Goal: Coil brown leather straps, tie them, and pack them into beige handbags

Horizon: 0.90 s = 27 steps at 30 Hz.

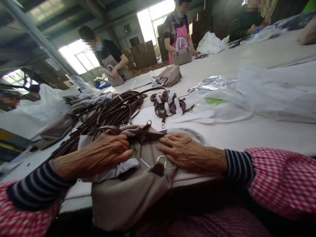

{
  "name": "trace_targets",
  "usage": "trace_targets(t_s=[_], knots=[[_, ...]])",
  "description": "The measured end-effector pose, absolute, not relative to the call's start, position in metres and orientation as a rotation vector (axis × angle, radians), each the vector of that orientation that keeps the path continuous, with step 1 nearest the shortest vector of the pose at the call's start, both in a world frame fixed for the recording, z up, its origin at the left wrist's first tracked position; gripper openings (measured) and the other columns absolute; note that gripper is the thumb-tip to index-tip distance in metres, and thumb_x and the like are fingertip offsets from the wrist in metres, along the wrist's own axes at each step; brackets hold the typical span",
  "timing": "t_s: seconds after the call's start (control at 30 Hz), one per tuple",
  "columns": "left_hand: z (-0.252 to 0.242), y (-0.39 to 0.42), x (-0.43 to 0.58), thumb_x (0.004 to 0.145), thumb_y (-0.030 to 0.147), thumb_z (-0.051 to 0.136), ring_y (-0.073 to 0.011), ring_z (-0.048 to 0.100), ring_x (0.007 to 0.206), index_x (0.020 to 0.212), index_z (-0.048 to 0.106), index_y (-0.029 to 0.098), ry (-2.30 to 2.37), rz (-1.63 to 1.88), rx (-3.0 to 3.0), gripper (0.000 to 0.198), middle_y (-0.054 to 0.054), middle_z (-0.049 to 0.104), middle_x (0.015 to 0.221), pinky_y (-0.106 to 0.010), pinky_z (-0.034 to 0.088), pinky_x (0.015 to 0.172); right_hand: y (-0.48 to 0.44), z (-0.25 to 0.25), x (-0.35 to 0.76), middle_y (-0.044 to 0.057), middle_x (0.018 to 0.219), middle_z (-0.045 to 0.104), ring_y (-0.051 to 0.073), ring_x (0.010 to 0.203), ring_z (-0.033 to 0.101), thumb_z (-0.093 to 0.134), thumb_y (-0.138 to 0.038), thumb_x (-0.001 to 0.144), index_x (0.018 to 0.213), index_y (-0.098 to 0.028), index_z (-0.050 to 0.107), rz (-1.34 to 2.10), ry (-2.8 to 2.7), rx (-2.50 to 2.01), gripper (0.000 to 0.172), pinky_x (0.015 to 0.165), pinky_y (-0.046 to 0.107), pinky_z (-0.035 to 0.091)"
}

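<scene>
A taupe handbag (128, 197) lies at the near edge of the table, its zipped top spread and its ribbed lower side hanging over the edge. My left hand (106, 153) has its fingers curled onto the left side of the bag's opening, close to a brown handle and a white wrapping. Flat on the right side of the bag rests my right hand (184, 149), fingers stretched out. Between the hands show the zipper, a metal D-ring (161, 160) and a brown leather tab (157, 169). My left fingertips are partly hidden in the fabric.
Brown straps (116, 110) are heaped at the left, with coiled straps (170, 105) in white ties beyond the bag. Clear plastic (276, 95) covers the right side. Another taupe bag (169, 76) lies farther back. Co-workers stand across the table handling bags.
</scene>
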<state>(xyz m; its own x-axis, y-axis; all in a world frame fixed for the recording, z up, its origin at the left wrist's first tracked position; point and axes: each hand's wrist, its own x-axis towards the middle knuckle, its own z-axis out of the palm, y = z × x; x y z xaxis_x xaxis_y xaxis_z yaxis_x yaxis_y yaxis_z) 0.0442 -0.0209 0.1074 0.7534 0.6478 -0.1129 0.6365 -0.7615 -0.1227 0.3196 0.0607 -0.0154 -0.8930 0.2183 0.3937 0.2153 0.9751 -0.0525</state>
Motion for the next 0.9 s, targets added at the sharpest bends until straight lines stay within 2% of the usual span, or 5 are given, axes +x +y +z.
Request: trace_targets(t_s=[0.27,0.43,0.63,0.73,0.9], knots=[[0.084,-0.029,0.065,0.104,0.020,0.052,-0.0248,0.056,0.105,0.107,0.060,0.020,-1.161,0.347,-2.590,0.009,-0.008,0.065,0.118,-0.035,0.044,0.071,0.075,0.007,0.302,0.012,0.105,0.068,0.024,0.093,0.062,0.051,-0.018,0.101,0.105,-0.015,0.062,-0.004,-2.893,-0.229,0.012,0.082,0.037,0.048],[0.082,-0.031,0.072,0.100,0.009,0.051,-0.0230,0.059,0.086,0.093,0.062,0.019,-0.953,0.411,-2.536,0.017,-0.006,0.067,0.096,-0.037,0.044,0.066,0.095,0.020,0.254,0.012,0.087,0.072,0.022,0.074,0.066,0.047,-0.011,0.102,0.105,-0.012,0.063,-0.070,-2.960,-0.460,0.016,0.061,0.031,0.036],[0.077,-0.006,0.054,0.104,0.033,0.056,-0.0293,0.059,0.125,0.097,0.071,0.017,-1.093,0.044,-2.553,0.023,-0.010,0.074,0.113,-0.047,0.044,0.111,0.106,0.009,0.218,0.018,0.092,0.076,0.025,0.087,0.073,0.049,-0.017,0.104,0.099,-0.011,0.070,-0.069,-2.991,-0.662,0.023,0.071,0.031,0.045],[0.071,0.012,0.045,0.106,0.045,0.052,-0.0247,0.065,0.117,0.102,0.074,0.020,-1.364,-0.153,-2.634,0.033,-0.007,0.075,0.111,-0.042,0.049,0.107,0.107,0.014,0.213,0.019,0.097,0.077,0.026,0.091,0.075,0.046,-0.021,0.106,0.104,-0.012,0.072,-0.076,-2.999,-0.736,0.027,0.075,0.031,0.050],[0.054,0.013,0.046,0.100,0.027,0.054,-0.0255,0.064,0.117,0.094,0.073,0.019,-1.528,-0.428,-2.529,0.021,-0.007,0.076,0.103,-0.041,0.050,0.102,0.106,0.016,0.202,0.020,0.100,0.078,0.028,0.095,0.076,0.046,-0.019,0.105,0.106,-0.012,0.073,-0.064,-2.992,-0.850,0.028,0.079,0.032,0.055]])
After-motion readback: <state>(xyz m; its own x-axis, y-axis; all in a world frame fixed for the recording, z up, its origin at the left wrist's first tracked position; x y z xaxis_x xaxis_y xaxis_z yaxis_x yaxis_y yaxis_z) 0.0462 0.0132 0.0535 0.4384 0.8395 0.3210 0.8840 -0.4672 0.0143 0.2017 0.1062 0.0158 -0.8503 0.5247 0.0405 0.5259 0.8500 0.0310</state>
